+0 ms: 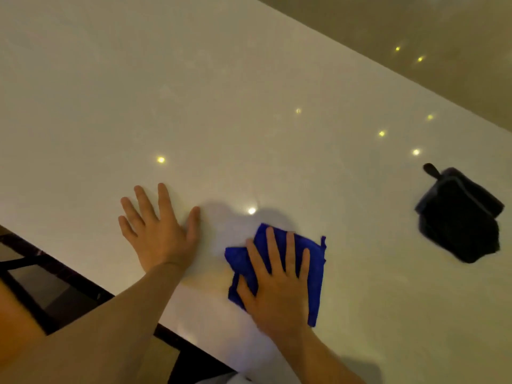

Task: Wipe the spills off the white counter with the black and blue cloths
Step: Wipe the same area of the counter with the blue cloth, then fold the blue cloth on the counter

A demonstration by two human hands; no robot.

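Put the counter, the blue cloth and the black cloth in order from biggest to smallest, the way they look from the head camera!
1. Counter, by far the biggest.
2 and 3. Blue cloth and black cloth look about the same; the right hand covers part of the blue one, so I won't rank them.

No readable text, labels, brand marks, nos. or signs anywhere in the view. The glossy white counter top (194, 92) is plain; the folded blue cloth (307, 261) near its front edge and the folded black cloth (460, 217) toward the right edge carry no legible print or tag.
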